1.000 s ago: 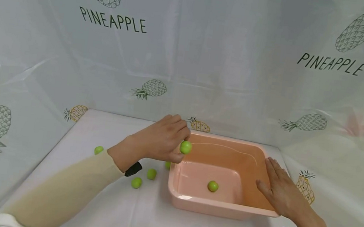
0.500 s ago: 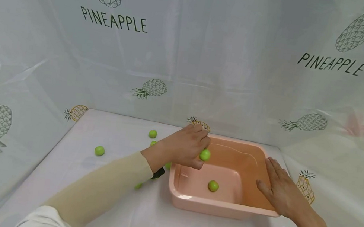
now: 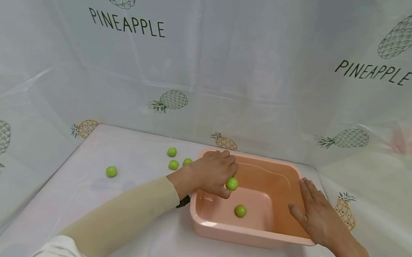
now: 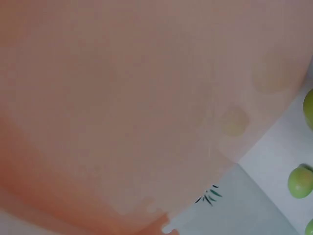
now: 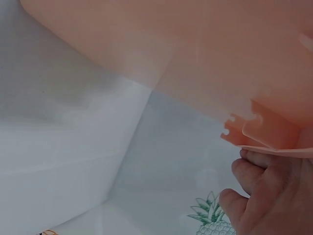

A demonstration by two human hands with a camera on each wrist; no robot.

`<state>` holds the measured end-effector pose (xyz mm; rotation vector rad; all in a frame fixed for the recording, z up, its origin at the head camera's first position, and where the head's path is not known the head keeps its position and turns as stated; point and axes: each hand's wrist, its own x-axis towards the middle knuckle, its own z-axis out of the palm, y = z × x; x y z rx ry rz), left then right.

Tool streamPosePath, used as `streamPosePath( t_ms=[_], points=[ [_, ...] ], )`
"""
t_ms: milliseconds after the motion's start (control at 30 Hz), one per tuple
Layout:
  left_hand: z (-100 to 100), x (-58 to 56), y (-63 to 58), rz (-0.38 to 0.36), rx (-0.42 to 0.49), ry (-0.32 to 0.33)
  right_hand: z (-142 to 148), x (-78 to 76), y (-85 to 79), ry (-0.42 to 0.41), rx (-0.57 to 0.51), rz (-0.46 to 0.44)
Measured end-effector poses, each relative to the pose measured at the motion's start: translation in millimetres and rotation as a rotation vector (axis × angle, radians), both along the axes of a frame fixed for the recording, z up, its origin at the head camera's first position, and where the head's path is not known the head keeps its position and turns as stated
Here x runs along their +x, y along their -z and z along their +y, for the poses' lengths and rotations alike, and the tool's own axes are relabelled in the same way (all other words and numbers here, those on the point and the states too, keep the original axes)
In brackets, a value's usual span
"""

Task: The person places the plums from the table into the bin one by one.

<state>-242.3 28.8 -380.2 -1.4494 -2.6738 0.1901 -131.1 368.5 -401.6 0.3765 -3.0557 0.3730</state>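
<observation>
My left hand (image 3: 213, 174) is over the left side of a pink plastic basin (image 3: 251, 233). It pinches a small round green fruit (image 3: 232, 184) between thumb and fingers. Another green fruit (image 3: 240, 211) lies on the basin's floor. At the basin's right rim, my right hand (image 3: 319, 218) rests with fingers straight and thumb pointing inward. The right wrist view shows its fingers (image 5: 254, 188) touching the rim from outside. In the left wrist view the basin wall (image 4: 122, 98) fills most of the picture and my left hand is not seen.
Several loose green fruits lie on the white table left of the basin, among them one fruit (image 3: 111, 171) far left and one (image 3: 172, 152) near the back. A pineapple-printed sheet (image 3: 256, 87) hangs behind the table and along its sides.
My left hand has moved right with the green fruit, from the basin's left rim to over its inside, and slightly lower. My right hand has stayed in place.
</observation>
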Motion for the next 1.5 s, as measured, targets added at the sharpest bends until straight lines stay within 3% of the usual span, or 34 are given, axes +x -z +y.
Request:
streamPosePath(
  t_ms=[200, 567, 1067, 1367, 1500],
  points=[
    [-3.8, -1.4, 8.6, -0.024, -0.013, -0.004, -2.8, -0.5, -0.5, -0.012, 0.002, -0.009],
    [-12.4, 2.5, 9.6, -0.083, -0.001, -0.032, -9.4, 4.2, -2.1, 0.003, 0.032, -0.008],
    [-25.4, 4.7, 11.6, -0.038, 0.011, -0.064, -19.0, 7.0, -0.1, -0.02, 0.112, 0.057],
    [-26.4, 5.1, 10.6, -0.053, 0.014, -0.071, -12.2, 2.4, 0.9, -0.053, 0.128, 0.169],
    [-26.3, 4.6, 10.9, -0.065, 0.013, -0.077, -12.2, 2.5, -0.1, -0.041, 0.111, 0.118]
  ],
)
